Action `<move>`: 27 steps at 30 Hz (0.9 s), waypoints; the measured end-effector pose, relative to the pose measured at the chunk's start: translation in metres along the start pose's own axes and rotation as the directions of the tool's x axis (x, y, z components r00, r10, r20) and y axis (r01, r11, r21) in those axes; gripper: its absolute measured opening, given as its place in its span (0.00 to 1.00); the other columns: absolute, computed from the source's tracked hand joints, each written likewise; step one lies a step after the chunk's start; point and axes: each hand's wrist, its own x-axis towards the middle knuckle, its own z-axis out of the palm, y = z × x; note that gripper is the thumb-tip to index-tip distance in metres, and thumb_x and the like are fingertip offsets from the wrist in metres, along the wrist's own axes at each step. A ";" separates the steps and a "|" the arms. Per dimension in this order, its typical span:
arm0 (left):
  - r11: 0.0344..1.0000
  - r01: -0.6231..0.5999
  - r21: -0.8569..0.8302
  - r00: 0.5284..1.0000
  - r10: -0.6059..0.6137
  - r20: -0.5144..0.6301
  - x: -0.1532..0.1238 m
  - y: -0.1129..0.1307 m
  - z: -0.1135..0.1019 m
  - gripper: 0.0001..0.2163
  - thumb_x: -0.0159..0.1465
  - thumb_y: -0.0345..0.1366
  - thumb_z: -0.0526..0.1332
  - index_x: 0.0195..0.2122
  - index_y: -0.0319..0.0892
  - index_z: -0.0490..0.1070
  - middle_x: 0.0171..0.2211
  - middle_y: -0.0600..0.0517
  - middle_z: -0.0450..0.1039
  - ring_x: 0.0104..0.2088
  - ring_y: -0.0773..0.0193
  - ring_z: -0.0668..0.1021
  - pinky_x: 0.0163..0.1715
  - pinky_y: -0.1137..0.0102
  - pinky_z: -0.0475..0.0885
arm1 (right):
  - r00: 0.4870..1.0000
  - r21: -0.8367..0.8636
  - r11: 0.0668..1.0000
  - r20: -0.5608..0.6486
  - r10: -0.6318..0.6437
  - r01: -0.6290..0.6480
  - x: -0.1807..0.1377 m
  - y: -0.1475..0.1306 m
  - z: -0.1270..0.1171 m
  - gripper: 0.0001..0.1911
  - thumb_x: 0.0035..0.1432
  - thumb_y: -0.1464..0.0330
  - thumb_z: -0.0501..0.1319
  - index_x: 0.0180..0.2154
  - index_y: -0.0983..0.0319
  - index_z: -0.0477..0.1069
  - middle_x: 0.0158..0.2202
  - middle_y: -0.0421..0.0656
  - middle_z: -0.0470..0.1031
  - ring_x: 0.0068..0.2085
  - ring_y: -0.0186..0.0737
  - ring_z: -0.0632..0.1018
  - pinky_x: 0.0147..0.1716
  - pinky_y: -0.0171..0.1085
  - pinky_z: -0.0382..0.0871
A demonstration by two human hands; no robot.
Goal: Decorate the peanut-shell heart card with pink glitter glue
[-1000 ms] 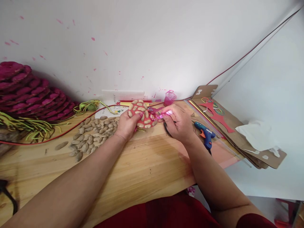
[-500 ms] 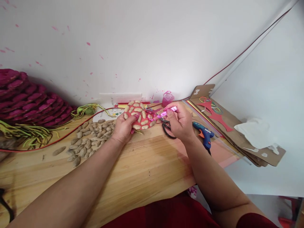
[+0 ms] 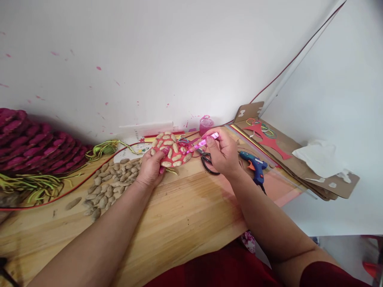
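Note:
My left hand [image 3: 151, 165] is closed on the near left edge of a red disc [image 3: 171, 162] covered with peanuts in their shells, thumb on top. Pinched in my right hand [image 3: 223, 151] is a paintbrush [image 3: 206, 141] with a pink-smeared handle. Its tip meets the right side of the disc, where some peanuts are wet with pink paint. Behind my right hand stands a clear cup of pink paint [image 3: 206, 124]. Black-handled scissors [image 3: 208, 165] lie under the brush, partly covered by my right hand.
Loose peanuts [image 3: 115, 181] are heaped left of the disc. A stack of pink-painted peanut pieces [image 3: 36, 139] stands far left, beside yellow-green strings [image 3: 38, 185]. A blue glue gun [image 3: 255, 165] lies right, near cardboard sheets [image 3: 326, 189]. A red cord [image 3: 86, 181] crosses the table.
The view has shifted slightly, so the scene sits a little differently. Both hands keep their holds, and the brush tip stays at the right side of the disc.

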 end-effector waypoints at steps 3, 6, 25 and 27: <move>1.000 0.018 -0.006 1.000 -0.018 -0.018 -0.001 0.002 0.000 0.16 0.44 0.38 0.74 0.22 0.44 0.64 0.15 0.61 0.61 0.11 0.75 0.57 0.07 0.78 0.46 | 0.999 -0.001 1.000 -0.034 0.013 -0.013 0.000 0.000 0.000 0.13 0.74 0.58 0.57 0.40 0.59 0.72 0.33 0.41 0.76 0.34 0.38 0.76 0.37 0.39 0.72; 0.999 0.037 -0.002 0.999 -0.037 -0.019 -0.002 0.003 0.000 0.16 0.44 0.37 0.73 0.22 0.44 0.65 0.15 0.61 0.62 0.11 0.76 0.58 0.07 0.78 0.45 | 0.999 0.049 0.998 0.015 0.042 -0.043 0.000 0.002 0.001 0.14 0.74 0.56 0.57 0.41 0.58 0.72 0.32 0.40 0.75 0.31 0.37 0.74 0.33 0.39 0.69; 0.995 0.103 -0.016 0.989 -0.100 0.108 0.001 0.000 -0.008 0.16 0.48 0.37 0.74 0.21 0.43 0.65 0.13 0.60 0.61 0.09 0.77 0.54 0.05 0.79 0.46 | 0.997 0.095 0.992 0.008 0.079 -0.079 0.005 0.000 -0.004 0.17 0.73 0.54 0.56 0.38 0.59 0.70 0.30 0.39 0.70 0.31 0.37 0.69 0.34 0.39 0.62; 0.994 0.106 -0.008 0.989 -0.105 0.100 0.001 0.001 -0.007 0.16 0.47 0.38 0.74 0.21 0.43 0.65 0.13 0.60 0.61 0.09 0.77 0.54 0.05 0.79 0.45 | 0.998 0.089 0.994 0.002 0.070 -0.070 0.005 -0.002 -0.005 0.16 0.74 0.55 0.56 0.37 0.59 0.70 0.30 0.39 0.71 0.32 0.37 0.70 0.34 0.39 0.63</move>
